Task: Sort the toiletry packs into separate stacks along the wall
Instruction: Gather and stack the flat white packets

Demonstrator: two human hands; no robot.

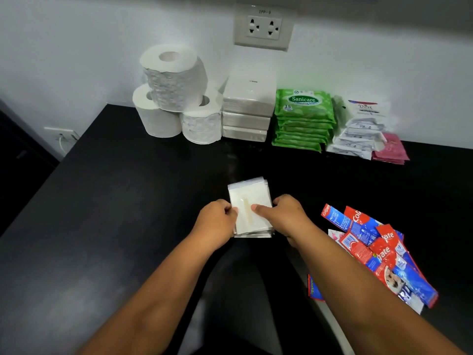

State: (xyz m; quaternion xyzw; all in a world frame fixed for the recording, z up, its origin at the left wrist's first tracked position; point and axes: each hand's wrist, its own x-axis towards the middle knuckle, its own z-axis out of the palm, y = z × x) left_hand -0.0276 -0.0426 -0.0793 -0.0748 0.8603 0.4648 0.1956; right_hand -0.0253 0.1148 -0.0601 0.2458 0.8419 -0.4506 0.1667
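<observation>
- Clear packs (249,208) stacked mid-frame on counter (115,201), both hands pinching sides: left (217,221), right (284,216).
- Prob light, slick film, slides apart; grip whole stack by long edges.
- Toothpaste sachets (378,252) lower right, unsorted.

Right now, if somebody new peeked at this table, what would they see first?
Probably the two hands in the middle, the left hand and right hand, gripping a small stack of clear white packs on the black table. Next, the bright red and blue toothpaste sachets heaped loosely on the right. Along the wall sit toilet rolls, white packs, green Sanicare wipes and Dove sachets.
</observation>
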